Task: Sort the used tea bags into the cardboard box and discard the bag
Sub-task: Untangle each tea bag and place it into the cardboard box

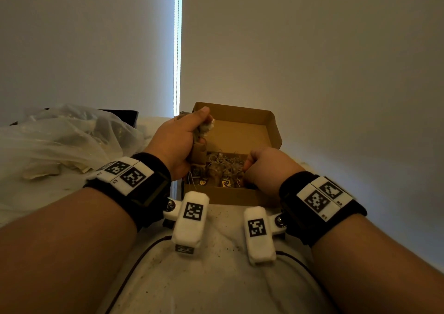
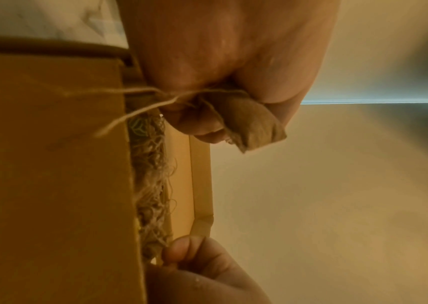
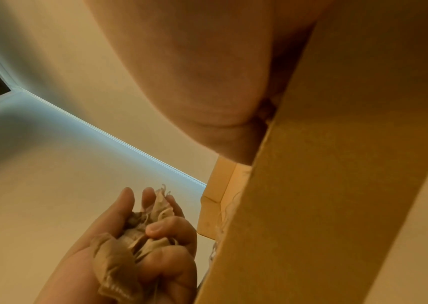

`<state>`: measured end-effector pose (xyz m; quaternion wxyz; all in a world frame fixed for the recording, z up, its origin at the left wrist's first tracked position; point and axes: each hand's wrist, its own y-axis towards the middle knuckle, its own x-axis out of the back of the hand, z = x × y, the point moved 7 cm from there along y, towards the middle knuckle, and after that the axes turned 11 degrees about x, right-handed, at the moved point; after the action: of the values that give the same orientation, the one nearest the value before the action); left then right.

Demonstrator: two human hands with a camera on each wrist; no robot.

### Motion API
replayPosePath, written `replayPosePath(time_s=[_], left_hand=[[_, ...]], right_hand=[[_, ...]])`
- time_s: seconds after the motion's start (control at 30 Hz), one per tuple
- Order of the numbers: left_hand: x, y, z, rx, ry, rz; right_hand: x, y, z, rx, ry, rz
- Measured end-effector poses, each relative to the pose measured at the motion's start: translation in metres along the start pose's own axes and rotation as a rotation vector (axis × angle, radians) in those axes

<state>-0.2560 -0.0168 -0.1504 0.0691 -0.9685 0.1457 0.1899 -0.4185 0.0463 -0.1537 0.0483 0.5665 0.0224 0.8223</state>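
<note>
An open cardboard box (image 1: 242, 194) stands in front of me on a white surface, with its lid raised at the back. A heap of used tea bags (image 1: 223, 169) with strings and tags fills its bottom. My left hand (image 1: 182, 138) hovers over the box's left side and grips a bunch of crumpled brown tea bags (image 1: 205, 128). The same bunch of tea bags (image 2: 249, 121) sticks out of my left hand (image 2: 220, 61) with loose strings trailing. My right hand (image 1: 266, 167) is curled over the box's right wall (image 3: 337, 185), fingers inside; what they touch inside is hidden.
A crumpled clear plastic bag (image 1: 62, 140) lies on the left, with pale scraps in and beside it. The white surface (image 1: 216, 277) near me is dusted with tea crumbs. A plain wall rises close behind and to the right of the box.
</note>
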Motion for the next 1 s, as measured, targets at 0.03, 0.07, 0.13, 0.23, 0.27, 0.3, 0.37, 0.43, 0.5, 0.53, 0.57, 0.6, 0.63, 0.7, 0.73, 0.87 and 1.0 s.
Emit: replayPosePath(time_s=[0.03, 0.07, 0.13, 0.23, 0.27, 0.3, 0.37, 0.43, 0.5, 0.53, 0.57, 0.6, 0.63, 0.7, 0.73, 0.87, 1.0], left_hand=[[-0.002, -0.001, -0.001, -0.002, -0.01, 0.007], [-0.004, -0.001, -0.001, 0.0, -0.023, 0.013], [-0.007, -0.003, -0.001, 0.019, -0.053, 0.022], [-0.014, -0.006, 0.0, 0.058, -0.083, 0.027], [-0.016, -0.007, -0.001, 0.063, -0.091, 0.021], [-0.017, -0.008, -0.001, 0.066, -0.097, 0.013], [-0.018, -0.007, 0.002, 0.085, -0.093, 0.003], [-0.02, -0.004, 0.008, 0.125, -0.064, 0.013], [-0.023, -0.003, 0.012, 0.142, -0.031, 0.038], [-0.025, -0.003, 0.012, 0.137, -0.016, 0.047], [-0.027, -0.004, 0.013, 0.132, -0.004, 0.055], [-0.031, -0.005, 0.013, 0.127, 0.002, 0.065], [-0.033, -0.006, 0.013, 0.123, 0.007, 0.071], [-0.034, -0.007, 0.014, 0.122, 0.007, 0.066], [-0.033, -0.006, 0.014, 0.123, -0.001, 0.049], [-0.018, 0.001, 0.011, 0.083, -0.047, -0.088], [-0.007, 0.002, 0.007, 0.065, -0.041, -0.149]], right_hand=[[0.001, -0.001, 0.0, 0.002, 0.026, -0.007], [0.002, -0.002, -0.001, 0.011, 0.069, -0.027], [0.007, -0.006, -0.001, 0.038, 0.205, -0.115], [0.02, -0.016, 0.006, 0.145, 0.387, -0.28], [0.024, -0.02, 0.01, 0.198, 0.456, -0.334], [0.027, -0.024, 0.015, 0.253, 0.527, -0.376], [0.031, -0.033, 0.027, 0.35, 0.65, -0.408], [0.028, -0.038, 0.037, 0.409, 0.723, -0.379], [0.021, -0.037, 0.043, 0.412, 0.75, -0.324], [0.017, -0.035, 0.045, 0.407, 0.753, -0.301], [0.014, -0.034, 0.045, 0.4, 0.752, -0.282], [0.011, -0.033, 0.046, 0.393, 0.75, -0.269], [0.01, -0.033, 0.046, 0.388, 0.748, -0.267], [0.011, -0.032, 0.044, 0.385, 0.76, -0.282], [0.012, -0.032, 0.043, 0.377, 0.781, -0.291], [0.008, -0.029, 0.032, 0.271, 0.97, -0.275], [0.006, -0.024, 0.022, 0.186, 1.169, -0.252]])
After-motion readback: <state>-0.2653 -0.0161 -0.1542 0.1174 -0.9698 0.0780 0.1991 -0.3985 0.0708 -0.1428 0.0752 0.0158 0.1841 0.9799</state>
